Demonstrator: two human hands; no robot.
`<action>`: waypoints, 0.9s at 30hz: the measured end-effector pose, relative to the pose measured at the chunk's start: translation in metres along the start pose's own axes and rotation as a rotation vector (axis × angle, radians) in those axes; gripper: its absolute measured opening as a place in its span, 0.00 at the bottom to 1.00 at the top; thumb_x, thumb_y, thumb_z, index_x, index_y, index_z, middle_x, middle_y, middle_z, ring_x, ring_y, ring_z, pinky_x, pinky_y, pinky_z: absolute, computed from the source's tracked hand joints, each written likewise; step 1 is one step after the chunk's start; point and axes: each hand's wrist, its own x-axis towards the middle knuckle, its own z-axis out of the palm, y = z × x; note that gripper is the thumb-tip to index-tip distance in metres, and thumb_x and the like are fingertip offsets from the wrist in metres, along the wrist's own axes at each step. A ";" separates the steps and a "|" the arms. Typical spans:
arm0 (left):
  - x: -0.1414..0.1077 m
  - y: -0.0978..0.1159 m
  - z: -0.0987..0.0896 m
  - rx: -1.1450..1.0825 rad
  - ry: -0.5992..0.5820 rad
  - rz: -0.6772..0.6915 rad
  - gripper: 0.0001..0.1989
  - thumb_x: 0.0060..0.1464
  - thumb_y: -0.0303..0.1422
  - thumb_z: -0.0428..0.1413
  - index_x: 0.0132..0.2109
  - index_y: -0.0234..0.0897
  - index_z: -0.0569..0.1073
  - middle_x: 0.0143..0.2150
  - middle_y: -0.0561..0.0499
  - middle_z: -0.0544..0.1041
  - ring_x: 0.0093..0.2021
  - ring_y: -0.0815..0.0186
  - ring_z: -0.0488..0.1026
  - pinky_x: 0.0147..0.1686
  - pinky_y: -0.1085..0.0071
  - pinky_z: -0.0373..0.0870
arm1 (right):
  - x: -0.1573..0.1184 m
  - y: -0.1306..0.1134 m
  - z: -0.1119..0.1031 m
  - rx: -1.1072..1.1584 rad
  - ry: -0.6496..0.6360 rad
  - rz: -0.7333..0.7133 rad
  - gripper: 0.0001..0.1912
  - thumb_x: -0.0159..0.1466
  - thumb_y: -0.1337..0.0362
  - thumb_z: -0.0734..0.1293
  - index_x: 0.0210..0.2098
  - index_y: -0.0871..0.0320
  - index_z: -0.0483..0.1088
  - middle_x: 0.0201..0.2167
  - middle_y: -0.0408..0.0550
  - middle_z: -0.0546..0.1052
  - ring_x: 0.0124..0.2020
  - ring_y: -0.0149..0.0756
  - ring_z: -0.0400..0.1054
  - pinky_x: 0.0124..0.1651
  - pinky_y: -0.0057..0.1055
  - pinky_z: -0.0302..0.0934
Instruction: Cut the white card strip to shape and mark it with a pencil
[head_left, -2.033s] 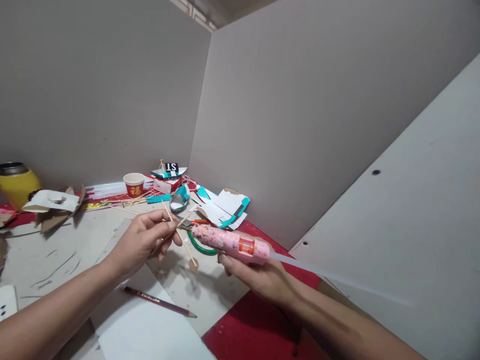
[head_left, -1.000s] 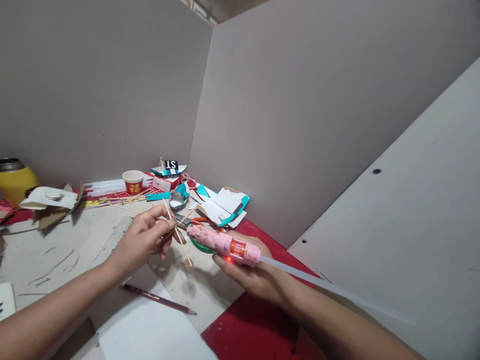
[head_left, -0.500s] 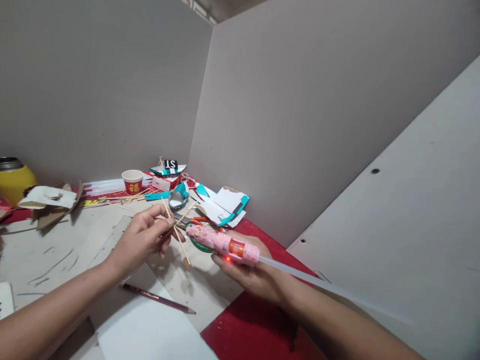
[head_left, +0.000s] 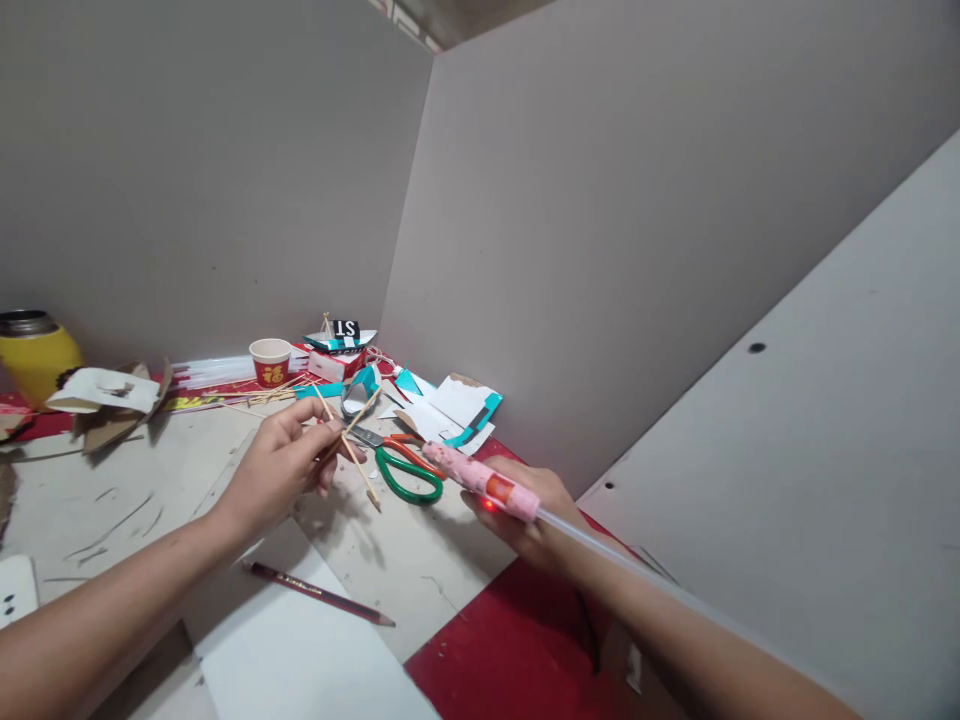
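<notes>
I see the crossed sticks above the tabletop, pinched by my left hand, whose fingers cover part of them. Just right, clear of the sticks, my right hand wraps the pink glue gun, its handle hidden. The pencil carries gold lettering, too small to read. Farther off, a cup bears a gold 福; a black flag shows "ST" upside down.
</notes>
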 end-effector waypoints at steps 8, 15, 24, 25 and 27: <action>-0.001 0.003 0.001 0.033 0.080 0.060 0.10 0.55 0.35 0.57 0.29 0.38 0.67 0.23 0.54 0.78 0.15 0.75 0.63 0.16 0.80 0.61 | -0.015 0.055 -0.012 -0.230 -0.319 0.137 0.09 0.65 0.60 0.60 0.33 0.58 0.68 0.32 0.52 0.77 0.30 0.40 0.68 0.33 0.33 0.58; -0.001 0.002 0.001 0.029 0.079 0.081 0.11 0.55 0.36 0.58 0.29 0.39 0.65 0.19 0.59 0.74 0.16 0.75 0.61 0.16 0.79 0.63 | -0.017 0.066 -0.026 -0.166 -0.493 0.156 0.10 0.59 0.64 0.67 0.41 0.58 0.73 0.35 0.50 0.77 0.33 0.39 0.70 0.34 0.30 0.61; -0.003 -0.004 -0.001 0.080 0.069 0.048 0.10 0.58 0.37 0.57 0.31 0.40 0.66 0.17 0.60 0.72 0.16 0.75 0.63 0.17 0.80 0.60 | 0.027 -0.025 -0.033 0.177 -0.108 0.110 0.12 0.66 0.60 0.62 0.38 0.57 0.76 0.28 0.46 0.78 0.27 0.33 0.69 0.32 0.30 0.63; -0.003 -0.005 -0.001 0.087 0.063 0.049 0.11 0.58 0.38 0.57 0.31 0.39 0.66 0.17 0.61 0.71 0.16 0.74 0.63 0.17 0.80 0.59 | 0.035 -0.038 -0.027 0.247 -0.065 0.090 0.12 0.66 0.60 0.63 0.37 0.58 0.76 0.28 0.46 0.78 0.27 0.32 0.69 0.31 0.29 0.62; -0.005 -0.005 0.000 0.102 0.053 0.055 0.11 0.58 0.39 0.57 0.31 0.39 0.67 0.16 0.61 0.70 0.16 0.74 0.64 0.17 0.79 0.59 | 0.049 -0.057 -0.012 0.369 -0.083 0.072 0.11 0.63 0.59 0.66 0.32 0.59 0.76 0.25 0.44 0.76 0.26 0.30 0.67 0.29 0.27 0.61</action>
